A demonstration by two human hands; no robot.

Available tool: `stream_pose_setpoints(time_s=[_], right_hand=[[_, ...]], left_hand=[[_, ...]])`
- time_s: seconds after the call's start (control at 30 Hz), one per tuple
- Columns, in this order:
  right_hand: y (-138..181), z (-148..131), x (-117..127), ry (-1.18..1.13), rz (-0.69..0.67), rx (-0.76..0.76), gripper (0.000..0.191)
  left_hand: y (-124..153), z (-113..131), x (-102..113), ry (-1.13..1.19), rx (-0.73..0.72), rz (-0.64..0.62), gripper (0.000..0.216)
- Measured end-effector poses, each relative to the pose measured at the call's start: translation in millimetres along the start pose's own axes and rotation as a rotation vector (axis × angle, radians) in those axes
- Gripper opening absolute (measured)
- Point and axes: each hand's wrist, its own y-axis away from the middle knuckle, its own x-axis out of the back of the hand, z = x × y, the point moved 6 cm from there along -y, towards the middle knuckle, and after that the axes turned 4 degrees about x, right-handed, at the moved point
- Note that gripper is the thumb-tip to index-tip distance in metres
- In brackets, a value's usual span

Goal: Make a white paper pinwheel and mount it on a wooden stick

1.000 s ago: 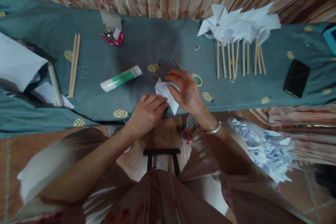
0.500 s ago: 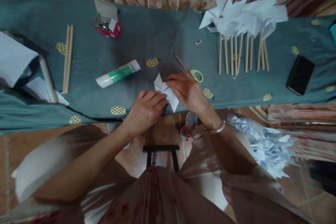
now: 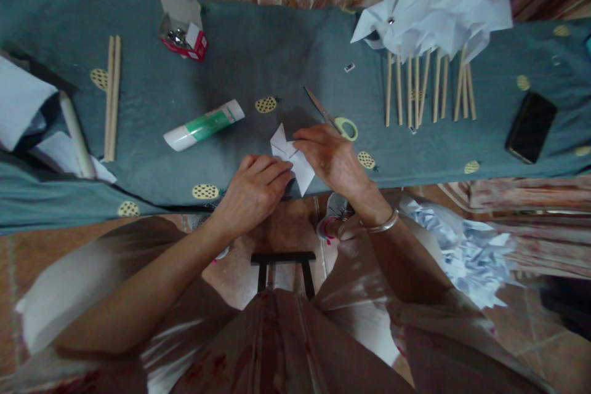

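Fingers (image 3: 279, 172) of the left hand (image 3: 252, 191) rest on the near left side of a folded white paper (image 3: 302, 172); whether they pinch it, I cannot tell. The right hand (image 3: 335, 157) grasps the folds at its middle between thumb and fingertips. The paper is between both hands, near the front edge of the cloth-covered desk (image 3: 258, 49). Scissors (image 3: 328, 117) lie just beyond the right hand, a white-and-green tube (image 3: 203, 126) farther left, and paper pinwheels (image 3: 429, 21) on sticks at far right.
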Motion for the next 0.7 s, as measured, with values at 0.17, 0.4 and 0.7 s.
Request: stream_pose_setpoints(time_s=[0.17,0.4,0.7], right_hand=[[-0.3,-0.7,-0.5,0.003,-0.035,0.0,0.03],[-0.1,-1.5,-0.9,0.085,-0.053,0.031,0.029],[1.8,2.4,-2.8,0.069,-0.022,-0.003,0.029]], left_hand=[[-0.4,-0.6,-0.8,0.005,0.025,-0.019,0.025],[-0.5,-1.2,-1.5,0.019,0.036,-0.033,0.026],[-1.2,0.2,-0.2,-0.051,-0.001,-0.011,0.024]])
